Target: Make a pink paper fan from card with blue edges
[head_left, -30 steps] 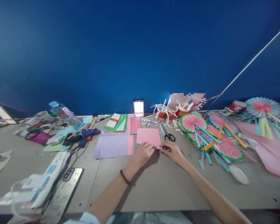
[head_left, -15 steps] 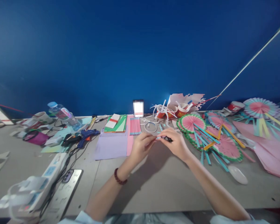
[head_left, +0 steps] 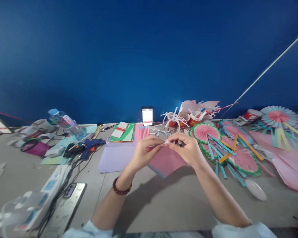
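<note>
Pink sheet (head_left: 166,161), flat on the table (head_left: 183,206) a second ago, now hangs lifted, left hand (head_left: 146,150) and right hand (head_left: 188,149) pinching its upper edge, so handling moves to mid-air.

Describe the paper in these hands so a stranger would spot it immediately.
Find the big blue wall, then look down to the grey table. In the middle, the left hand and right hand meet at a pink sheet. Unlike the flat lavender sheet to its left, it is pinched in both hands.
</note>
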`<act>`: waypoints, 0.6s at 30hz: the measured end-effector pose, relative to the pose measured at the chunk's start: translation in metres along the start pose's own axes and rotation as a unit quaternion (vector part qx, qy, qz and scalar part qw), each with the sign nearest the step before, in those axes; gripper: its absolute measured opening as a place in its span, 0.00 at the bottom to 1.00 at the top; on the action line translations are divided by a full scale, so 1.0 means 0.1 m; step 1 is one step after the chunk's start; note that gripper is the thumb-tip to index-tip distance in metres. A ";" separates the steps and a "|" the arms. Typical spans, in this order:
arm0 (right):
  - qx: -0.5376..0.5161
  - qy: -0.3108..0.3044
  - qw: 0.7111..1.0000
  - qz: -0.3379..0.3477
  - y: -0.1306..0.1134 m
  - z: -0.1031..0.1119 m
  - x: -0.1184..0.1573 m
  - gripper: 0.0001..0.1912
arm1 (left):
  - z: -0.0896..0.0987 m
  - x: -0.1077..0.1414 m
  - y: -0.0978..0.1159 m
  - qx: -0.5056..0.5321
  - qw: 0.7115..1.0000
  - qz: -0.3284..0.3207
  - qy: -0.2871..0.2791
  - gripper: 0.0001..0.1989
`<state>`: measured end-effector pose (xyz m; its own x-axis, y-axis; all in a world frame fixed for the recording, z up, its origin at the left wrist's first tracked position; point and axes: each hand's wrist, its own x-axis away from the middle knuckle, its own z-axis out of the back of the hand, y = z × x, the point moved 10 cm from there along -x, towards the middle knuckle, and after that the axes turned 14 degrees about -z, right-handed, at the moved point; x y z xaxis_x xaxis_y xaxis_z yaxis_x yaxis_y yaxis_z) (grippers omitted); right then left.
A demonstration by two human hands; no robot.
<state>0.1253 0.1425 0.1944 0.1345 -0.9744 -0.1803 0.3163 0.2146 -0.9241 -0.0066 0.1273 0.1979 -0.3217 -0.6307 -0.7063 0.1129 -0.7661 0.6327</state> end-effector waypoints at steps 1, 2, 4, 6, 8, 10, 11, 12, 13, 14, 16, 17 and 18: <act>-0.006 -0.003 1.000 0.001 0.01 -0.01 0.00 0.02 | 0.00 0.00 -0.01 -0.002 1.000 0.003 -0.005 0.07; -0.013 -0.005 1.000 0.001 0.02 -0.02 -0.01 0.02 | 0.00 0.00 -0.01 -0.003 1.000 0.005 -0.008 0.07; -0.026 -0.006 1.000 0.003 0.05 -0.03 -0.02 0.02 | 0.01 0.00 -0.02 -0.008 1.000 0.005 -0.008 0.07; -0.039 -0.005 0.999 0.008 0.06 -0.03 -0.02 0.02 | 0.01 0.00 -0.01 -0.013 1.000 0.001 -0.008 0.07; -0.047 -0.005 0.999 0.011 0.06 -0.03 -0.01 0.02 | 0.01 0.00 -0.01 -0.018 1.000 -0.001 -0.012 0.07; -0.047 -0.002 0.999 0.011 0.06 -0.03 -0.01 0.02 | 0.00 0.00 -0.02 -0.020 1.000 -0.001 -0.017 0.07; -0.046 -0.001 0.999 0.011 0.06 -0.03 -0.01 0.03 | 0.00 0.01 -0.02 -0.019 1.000 0.000 -0.018 0.07; -0.044 0.000 0.999 0.010 0.06 -0.03 -0.01 0.03 | 0.00 0.01 -0.01 -0.019 1.000 0.000 -0.020 0.07; -0.042 0.000 0.999 0.011 0.06 -0.03 -0.01 0.03 | 0.00 0.01 -0.01 -0.019 1.000 0.000 -0.021 0.07; -0.040 -0.001 0.999 0.012 0.06 -0.04 -0.01 0.04 | 0.00 0.01 0.00 -0.019 1.000 -0.001 -0.023 0.08; -0.037 -0.003 0.999 0.013 0.05 -0.04 -0.01 0.04 | -0.01 0.01 0.01 -0.022 0.999 -0.002 -0.024 0.08; -0.035 -0.004 0.999 0.014 0.05 -0.04 -0.01 0.04 | -0.01 0.01 0.01 -0.023 0.999 -0.001 -0.024 0.08; -0.033 -0.004 0.999 0.015 0.04 -0.05 0.00 0.05 | -0.01 0.01 0.01 -0.023 0.999 0.001 -0.021 0.08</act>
<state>0.1221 0.1433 0.1888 0.1504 -0.9670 -0.2058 0.2499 0.2386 -0.9384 -0.0062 0.1259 0.1976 -0.3611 -0.6269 -0.6904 0.1572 -0.7706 0.6176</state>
